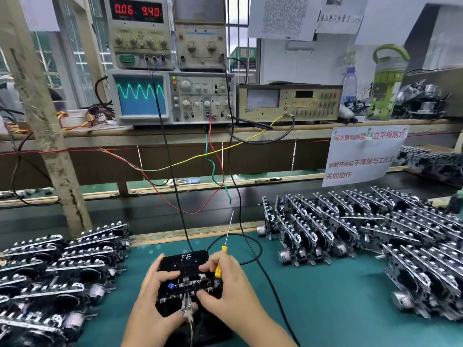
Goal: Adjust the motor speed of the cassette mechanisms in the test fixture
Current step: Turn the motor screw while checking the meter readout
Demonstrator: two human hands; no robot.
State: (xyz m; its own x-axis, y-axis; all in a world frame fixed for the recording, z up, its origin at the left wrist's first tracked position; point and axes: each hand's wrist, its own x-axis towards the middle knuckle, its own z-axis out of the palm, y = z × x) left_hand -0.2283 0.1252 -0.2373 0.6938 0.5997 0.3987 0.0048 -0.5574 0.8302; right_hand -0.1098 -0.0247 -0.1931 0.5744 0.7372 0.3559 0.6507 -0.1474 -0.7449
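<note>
Yellow-handled screwdriver point(220, 261) sits in the right hand point(225, 284)'s closed grip; left hand point(155, 284) grips the cassette mechanism point(185, 274), likely seating it. Next: tip to trimmer.

Black cassette mechanism point(186, 279) lies flat in test fixture point(200, 324).

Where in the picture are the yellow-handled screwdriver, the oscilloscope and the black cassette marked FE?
yellow-handled screwdriver point(218, 267), head view, on its yellow handle.
oscilloscope point(141, 98), head view, on its screen with the green wave.
black cassette marked FE point(186, 262), head view, on its top face.
</note>
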